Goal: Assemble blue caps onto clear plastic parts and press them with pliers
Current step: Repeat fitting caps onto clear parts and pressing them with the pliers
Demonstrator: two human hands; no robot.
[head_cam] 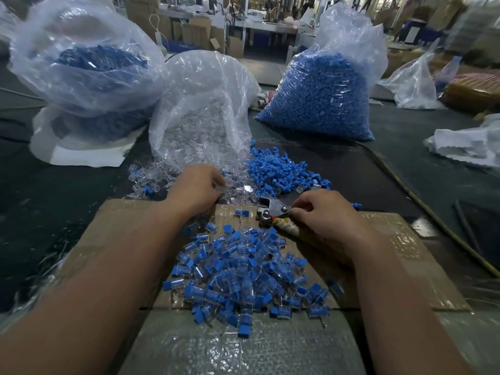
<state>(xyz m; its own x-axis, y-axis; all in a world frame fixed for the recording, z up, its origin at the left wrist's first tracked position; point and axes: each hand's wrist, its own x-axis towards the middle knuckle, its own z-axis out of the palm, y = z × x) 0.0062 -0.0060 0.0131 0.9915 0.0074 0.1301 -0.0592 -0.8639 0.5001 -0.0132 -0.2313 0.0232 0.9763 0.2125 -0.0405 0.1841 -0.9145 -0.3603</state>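
Bare cardboard (pixel 392 253) flanks the finished pile (pixel 243 277); loose caps (pixel 281 169), clear parts (pixel 238 188) and bags (pixel 322 96) crowd beyond.

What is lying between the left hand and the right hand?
In the head view, the pliers lie there, held by the right hand; one blue-capped part sits on the cardboard nearer the left hand.
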